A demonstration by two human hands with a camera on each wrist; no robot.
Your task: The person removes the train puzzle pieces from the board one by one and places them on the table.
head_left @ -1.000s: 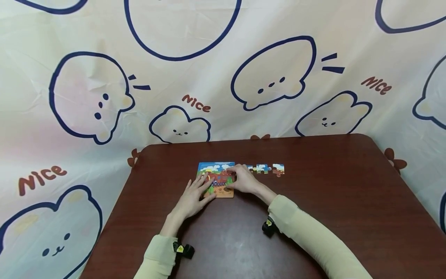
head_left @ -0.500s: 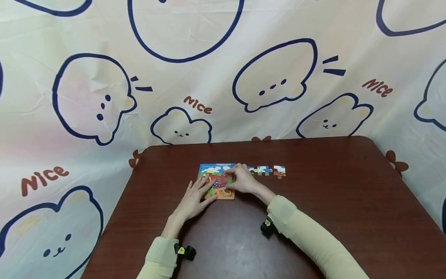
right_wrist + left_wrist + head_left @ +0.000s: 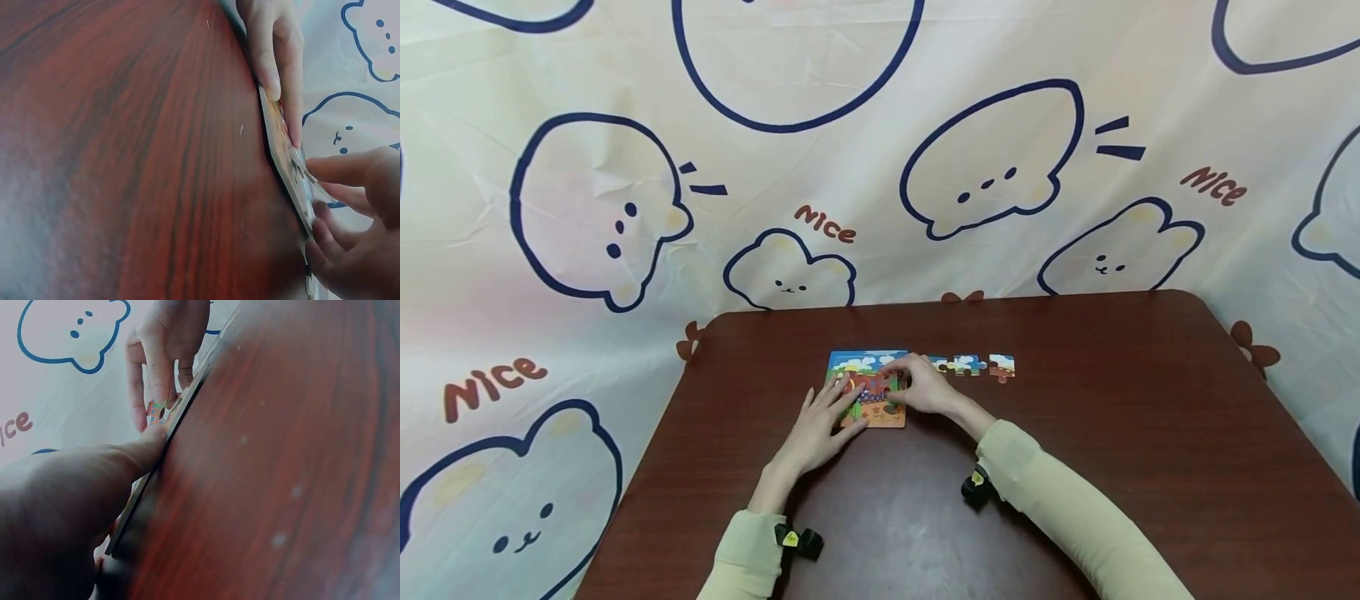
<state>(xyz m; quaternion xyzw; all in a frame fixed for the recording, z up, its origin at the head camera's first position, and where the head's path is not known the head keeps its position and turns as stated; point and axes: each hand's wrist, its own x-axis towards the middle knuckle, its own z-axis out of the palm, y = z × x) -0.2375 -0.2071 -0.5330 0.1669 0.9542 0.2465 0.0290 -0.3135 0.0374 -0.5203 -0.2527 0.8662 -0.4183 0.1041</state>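
Note:
A colourful jigsaw puzzle (image 3: 867, 357) in a flat tray lies on the table, showing sky, clouds, a red vehicle-like shape and sandy ground. My left hand (image 3: 811, 429) rests on its left part with fingers spread, the thumb at the near edge. Over the right side, my right hand (image 3: 927, 387) pinches a puzzle piece (image 3: 154, 411) between thumb and fingers. In the left wrist view this piece stands tilted against the tray. The right wrist view also shows the piece slanting up from the surface, its lower edge at the tray. My fingers hide part of it.
To the right of the tray, loose puzzle pieces lie in a row: one partly behind my right hand, a cloud piece (image 3: 967, 365) and a farther piece (image 3: 1002, 367). The brown table (image 3: 1075, 450) extends around them, with a printed cloth (image 3: 880, 167) behind.
My right index finger has shifted slightly left over the puzzle, the piece still in the pinch. My left hand has stayed in place on the tray.

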